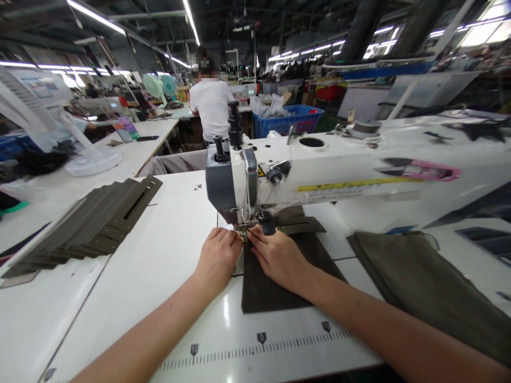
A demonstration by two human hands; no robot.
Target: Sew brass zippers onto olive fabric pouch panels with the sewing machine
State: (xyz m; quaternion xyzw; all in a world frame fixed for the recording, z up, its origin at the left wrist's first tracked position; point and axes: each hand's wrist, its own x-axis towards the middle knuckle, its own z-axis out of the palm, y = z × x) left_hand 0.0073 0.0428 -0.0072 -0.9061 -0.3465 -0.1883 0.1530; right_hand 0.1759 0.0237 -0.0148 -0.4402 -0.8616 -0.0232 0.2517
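Note:
A dark olive fabric piece (271, 290) lies under the head of a white sewing machine (275, 183). Beside the needle area, my left hand (219, 255) is closed with curled fingers at the fabric's left edge; what the fingertips pinch is hidden. My right hand (281, 258) rests on the fabric, its fingers drawn together and gripping it close to the presser foot. Behind the right hand, an olive strip (305, 225) with a pointed end lies across the fabric. The needle point itself is hard to make out.
Fanned olive strips (99, 218) with slots lie on the left. A folded olive cloth (423, 282) lies at right. Pink-handled snips (427, 169) sit on the machine arm. Farther back are a blue basket (285, 121), a white fan (93, 162) and a person (211, 106) in white.

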